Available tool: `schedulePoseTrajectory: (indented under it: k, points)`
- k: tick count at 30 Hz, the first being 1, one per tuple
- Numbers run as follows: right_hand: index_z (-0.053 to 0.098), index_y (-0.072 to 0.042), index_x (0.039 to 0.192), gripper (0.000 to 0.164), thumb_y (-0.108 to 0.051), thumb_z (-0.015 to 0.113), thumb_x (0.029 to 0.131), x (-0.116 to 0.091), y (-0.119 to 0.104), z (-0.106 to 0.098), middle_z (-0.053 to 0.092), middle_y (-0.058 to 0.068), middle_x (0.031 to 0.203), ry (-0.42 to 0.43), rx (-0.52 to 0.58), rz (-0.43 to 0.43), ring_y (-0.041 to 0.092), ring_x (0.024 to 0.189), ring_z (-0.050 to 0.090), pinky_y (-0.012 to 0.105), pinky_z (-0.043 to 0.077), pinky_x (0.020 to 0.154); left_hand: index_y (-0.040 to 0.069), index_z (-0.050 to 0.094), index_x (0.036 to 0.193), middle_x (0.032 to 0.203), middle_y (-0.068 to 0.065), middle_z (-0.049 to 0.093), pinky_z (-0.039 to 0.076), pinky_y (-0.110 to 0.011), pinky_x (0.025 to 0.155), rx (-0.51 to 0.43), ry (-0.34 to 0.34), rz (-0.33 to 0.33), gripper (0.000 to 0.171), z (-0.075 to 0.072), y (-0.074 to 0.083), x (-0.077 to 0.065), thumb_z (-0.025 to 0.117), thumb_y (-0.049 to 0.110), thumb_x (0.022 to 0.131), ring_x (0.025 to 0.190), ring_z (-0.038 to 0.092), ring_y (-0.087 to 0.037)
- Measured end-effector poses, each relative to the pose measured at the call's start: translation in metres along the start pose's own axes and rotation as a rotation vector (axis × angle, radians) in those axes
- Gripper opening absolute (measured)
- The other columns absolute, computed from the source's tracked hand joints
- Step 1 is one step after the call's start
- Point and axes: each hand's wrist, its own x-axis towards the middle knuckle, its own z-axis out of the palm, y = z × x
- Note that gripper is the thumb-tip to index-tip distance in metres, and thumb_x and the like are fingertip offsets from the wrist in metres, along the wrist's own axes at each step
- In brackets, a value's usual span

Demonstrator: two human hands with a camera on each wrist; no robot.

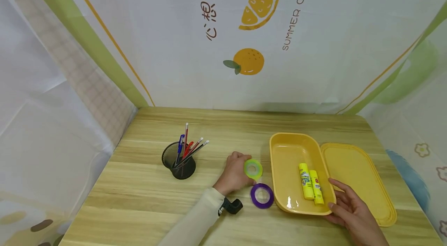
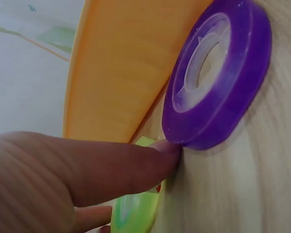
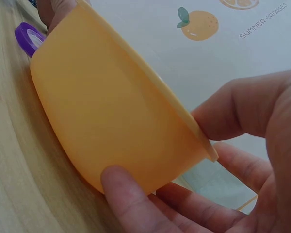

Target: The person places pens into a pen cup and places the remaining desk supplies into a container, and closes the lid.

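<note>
My left hand (image 1: pixel 234 172) is at a yellow-green roll of tape (image 1: pixel 257 175), its thumb and fingers on either side of the roll. The left wrist view shows the thumb tip close against a purple roll of tape (image 2: pixel 252 63), with part of the green roll (image 2: pixel 136 213) behind the thumb. To the right stands a yellow plastic box (image 1: pixel 288 156) holding two yellow glue sticks (image 1: pixel 306 182). My right hand (image 1: pixel 352 209) grips the box's near right corner, with fingers against its rim and outer wall (image 3: pixel 116 107).
A flat yellow lid (image 1: pixel 352 168) lies right of the box, against its side. On the left stands a black mesh pen cup (image 1: pixel 183 170) with pens and pencils leaning in it. A printed cloth (image 1: pixel 174 63) hangs behind the wooden table (image 1: pixel 132 195).
</note>
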Motion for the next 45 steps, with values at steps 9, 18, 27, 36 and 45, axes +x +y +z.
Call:
schedulePoseTrajectory:
  k: [9,18,27,36,45]
  points:
    - [0.03,-0.018,0.164,0.068,-0.004,0.062,0.106,-0.001,-0.001,0.001,0.067,-0.014,0.121,0.015,-0.018,0.02,0.008,0.106,0.071,0.04,0.066,0.08,0.0,0.061,0.144,0.129,-0.014,0.057,0.048,-0.044,0.104,0.0,0.024,0.015,0.084,0.001,0.001,-0.002,0.098,0.016,0.07,0.12,0.048,-0.028]
    - [0.029,-0.017,0.164,0.068,-0.005,0.062,0.106,-0.002,0.0,0.002,0.067,-0.014,0.121,0.02,-0.021,0.031,0.007,0.107,0.072,0.042,0.066,0.08,0.0,0.06,0.144,0.129,-0.015,0.057,0.051,-0.044,0.102,-0.048,-0.004,0.021,0.08,-0.004,-0.004,-0.002,0.095,0.024,0.076,0.115,0.052,-0.025]
    - [0.029,-0.017,0.164,0.069,-0.005,0.062,0.106,-0.003,-0.001,0.002,0.067,-0.013,0.122,0.023,-0.016,0.037,0.007,0.107,0.071,0.042,0.066,0.081,0.002,0.061,0.145,0.129,-0.013,0.061,0.052,-0.043,0.102,-0.072,-0.018,0.014,0.079,-0.009,-0.005,-0.001,0.094,0.031,0.079,0.111,0.058,-0.022]
    - [0.029,-0.016,0.164,0.069,-0.005,0.063,0.105,-0.003,-0.001,0.003,0.066,-0.013,0.122,0.023,-0.023,0.044,0.007,0.107,0.071,0.042,0.066,0.081,0.001,0.062,0.143,0.124,-0.011,0.063,0.053,-0.037,0.092,-0.085,0.008,0.046,0.078,-0.015,-0.001,-0.001,0.094,0.031,0.078,0.102,0.059,-0.018]
    - [0.031,-0.018,0.163,0.067,-0.003,0.062,0.105,0.0,0.0,0.001,0.068,-0.015,0.121,0.012,0.001,0.014,0.009,0.106,0.072,0.041,0.066,0.08,0.003,0.062,0.144,0.122,-0.01,0.063,0.054,-0.035,0.089,-0.118,0.033,0.055,0.078,-0.022,0.005,-0.004,0.093,0.03,0.078,0.099,0.059,-0.017]
